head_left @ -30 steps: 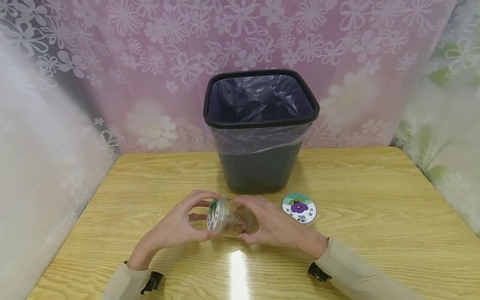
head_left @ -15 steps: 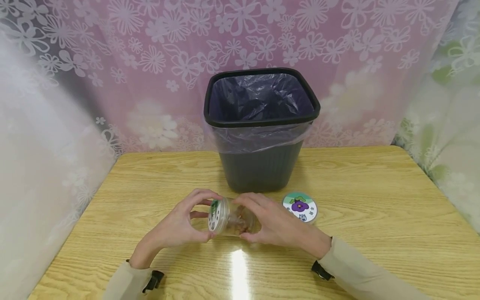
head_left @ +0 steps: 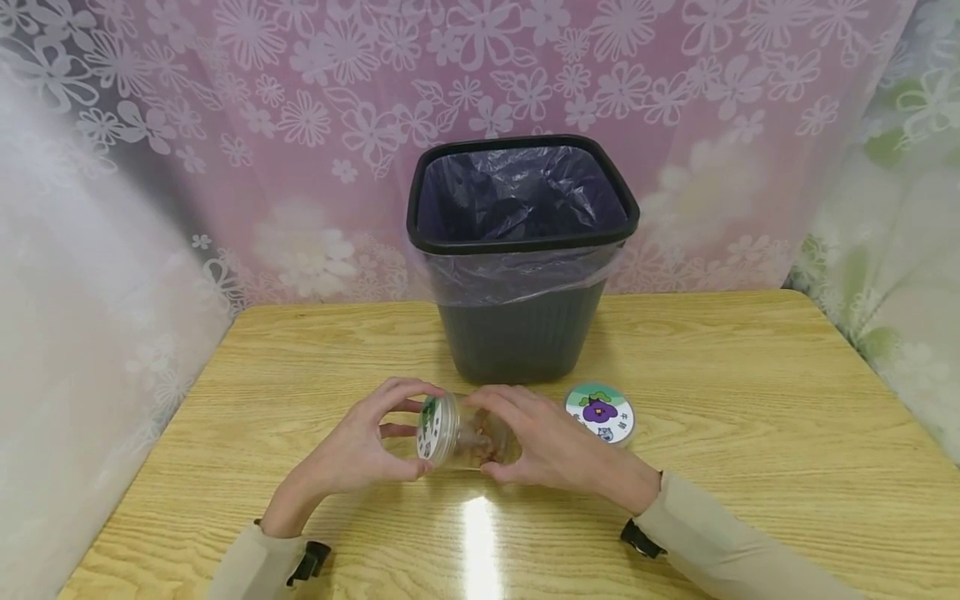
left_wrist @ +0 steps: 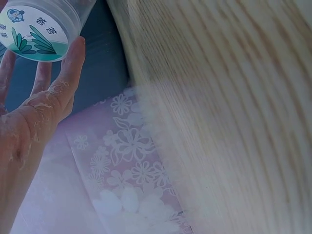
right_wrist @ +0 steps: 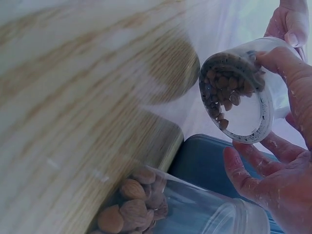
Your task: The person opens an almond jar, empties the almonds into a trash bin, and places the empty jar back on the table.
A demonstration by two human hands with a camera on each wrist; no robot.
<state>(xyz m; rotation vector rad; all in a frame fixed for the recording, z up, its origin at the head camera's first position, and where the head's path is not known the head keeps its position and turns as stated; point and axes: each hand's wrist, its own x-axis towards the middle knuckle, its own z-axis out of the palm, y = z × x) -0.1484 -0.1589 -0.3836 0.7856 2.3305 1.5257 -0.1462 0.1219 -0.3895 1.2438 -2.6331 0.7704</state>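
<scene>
A clear plastic jar [head_left: 471, 442] lies sideways between the two hands, just over the wooden table. Brown pieces show inside, gathered along its lower side; they look like nuts in the right wrist view. My left hand [head_left: 363, 446] grips its lid [head_left: 430, 429], thumb below and fingers above and behind. That lid bears a white and green label with leaves, also visible in the left wrist view. Around the base end, my right hand [head_left: 551, 442] holds the jar with thumb and fingers. Behind the right hand stands a second jar [right_wrist: 185, 204], holding large brown nuts.
The second jar's lid [head_left: 598, 414] shows a purple picture on white and green. A dark bin [head_left: 521, 337] with a plastic liner stands at the back middle of the wooden table [head_left: 315, 358]. A pink flowered curtain [head_left: 300, 167] hangs behind.
The print on the held lid seems turned by a very small amount. Both hands keep their grip in nearly the same place; the second jar and bin stay put.
</scene>
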